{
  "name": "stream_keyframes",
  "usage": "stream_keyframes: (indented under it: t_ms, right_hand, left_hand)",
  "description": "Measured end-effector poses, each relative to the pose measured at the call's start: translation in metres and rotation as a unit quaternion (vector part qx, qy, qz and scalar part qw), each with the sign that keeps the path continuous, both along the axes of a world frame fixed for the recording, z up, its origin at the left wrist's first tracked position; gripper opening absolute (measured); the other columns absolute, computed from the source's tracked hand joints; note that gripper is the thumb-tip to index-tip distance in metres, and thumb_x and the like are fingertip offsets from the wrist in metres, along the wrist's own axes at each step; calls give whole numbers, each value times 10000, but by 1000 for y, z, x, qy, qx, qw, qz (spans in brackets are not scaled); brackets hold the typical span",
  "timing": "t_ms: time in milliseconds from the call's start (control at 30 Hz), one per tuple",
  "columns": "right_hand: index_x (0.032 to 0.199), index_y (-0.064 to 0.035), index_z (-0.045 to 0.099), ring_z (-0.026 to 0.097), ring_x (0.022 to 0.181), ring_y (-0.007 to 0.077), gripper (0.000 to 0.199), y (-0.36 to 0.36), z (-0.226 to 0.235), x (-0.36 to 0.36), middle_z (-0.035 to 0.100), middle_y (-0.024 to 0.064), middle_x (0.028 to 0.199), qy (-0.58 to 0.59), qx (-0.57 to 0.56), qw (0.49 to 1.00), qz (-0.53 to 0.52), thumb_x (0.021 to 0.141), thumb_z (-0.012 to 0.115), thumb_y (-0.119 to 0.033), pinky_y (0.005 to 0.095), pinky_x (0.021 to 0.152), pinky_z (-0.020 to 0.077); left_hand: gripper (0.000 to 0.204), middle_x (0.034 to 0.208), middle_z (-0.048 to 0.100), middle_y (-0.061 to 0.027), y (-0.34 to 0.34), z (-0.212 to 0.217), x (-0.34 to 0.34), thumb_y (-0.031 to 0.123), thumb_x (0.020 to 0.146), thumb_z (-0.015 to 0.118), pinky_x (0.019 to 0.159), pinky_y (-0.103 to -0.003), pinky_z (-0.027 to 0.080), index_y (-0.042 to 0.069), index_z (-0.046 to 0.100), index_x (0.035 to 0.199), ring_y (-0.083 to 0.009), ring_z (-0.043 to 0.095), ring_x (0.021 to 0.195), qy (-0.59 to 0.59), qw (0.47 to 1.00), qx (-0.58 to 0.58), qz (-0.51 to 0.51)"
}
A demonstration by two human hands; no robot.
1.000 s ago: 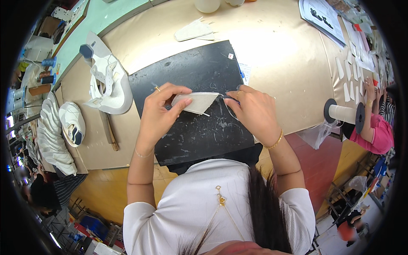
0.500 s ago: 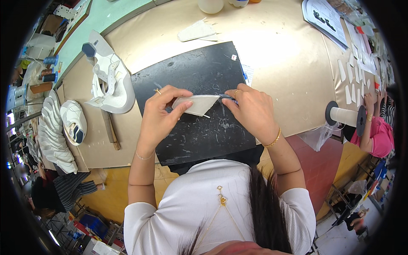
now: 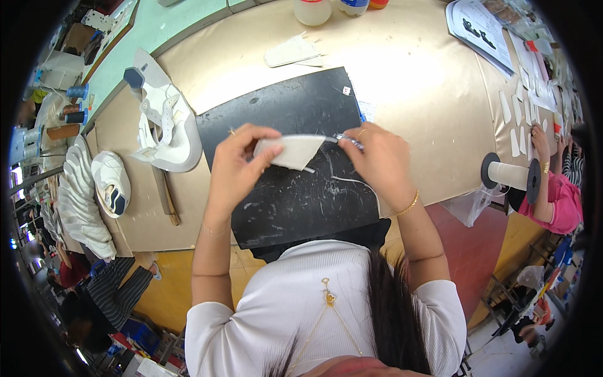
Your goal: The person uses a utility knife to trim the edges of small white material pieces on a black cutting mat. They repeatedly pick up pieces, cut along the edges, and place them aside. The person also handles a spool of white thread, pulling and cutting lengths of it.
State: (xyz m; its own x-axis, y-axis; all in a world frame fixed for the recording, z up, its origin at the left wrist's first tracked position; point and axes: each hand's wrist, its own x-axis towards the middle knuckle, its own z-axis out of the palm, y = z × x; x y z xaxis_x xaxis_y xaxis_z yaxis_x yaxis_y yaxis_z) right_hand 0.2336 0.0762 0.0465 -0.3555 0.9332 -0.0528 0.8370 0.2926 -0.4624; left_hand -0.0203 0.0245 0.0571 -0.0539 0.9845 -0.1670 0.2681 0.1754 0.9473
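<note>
While the left hand point(image 3: 246, 157) pinched a pale, flat piece point(image 3: 298, 152) between thumb and fingers at its left end, the right hand point(image 3: 379, 157) was closed around a small bluish-grey implement point(image 3: 350, 142), mostly hidden by the fingers. The implement's tip lay at the upper right corner of the piece; whether the two touched could not be told. The piece was held above a scuffed black board point(image 3: 276, 220), its lower edge slanting, with a thin white strip sticking out at the bottom. A white cord point(image 3: 350, 180) curved over the board just below the right hand. Beyond the board, another pale piece point(image 3: 292, 51) lay on the tan table covering point(image 3: 414, 81). To the left were a white shoe upper point(image 3: 179, 141), a white shoe point(image 3: 112, 182) and a wooden-handled tool point(image 3: 169, 204), the last partly under the upper. At the right, near the table's edge, stood a spool point(image 3: 507, 174) with dark flanges, and a co-worker's hand point(image 3: 541, 143) reached toward small white pieces point(image 3: 516, 112).
</note>
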Motion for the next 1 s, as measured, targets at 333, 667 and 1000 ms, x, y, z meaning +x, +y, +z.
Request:
stream_keyframes:
  t_ms: [333,667,1000]
  right_hand:
    - [1323,-60,659,620,1160,296,533,30,-56,62,659,147,1228,0,129,983,-128,905,741,-380,514,981,447]
    - [1616,-371,309,48,1545,529,773,182,-87,278,89,139,1728,-126,137,812,-554,958,435,-756,777,1157,104]
    - [1593,-480,301,-87,1516,590,865,221,-103,402,51,82,1742,-164,24,666,-728,841,409,-894,862,1078,5]
  left_hand:
    - [859,1436,501,-274,135,-89,-24,354,868,818,1170,-474,322,13,404,1538,-389,415,1394,273,925,216,156]
    - [806,1633,212,-289,109,-100,40,350,971,710,1229,-561,205,66,292,1598,-483,165,1530,371,904,205,58]
    - [759,1602,332,-244,109,-93,39,360,981,687,1226,-522,235,65,332,1584,-433,242,1518,445,883,146,28]
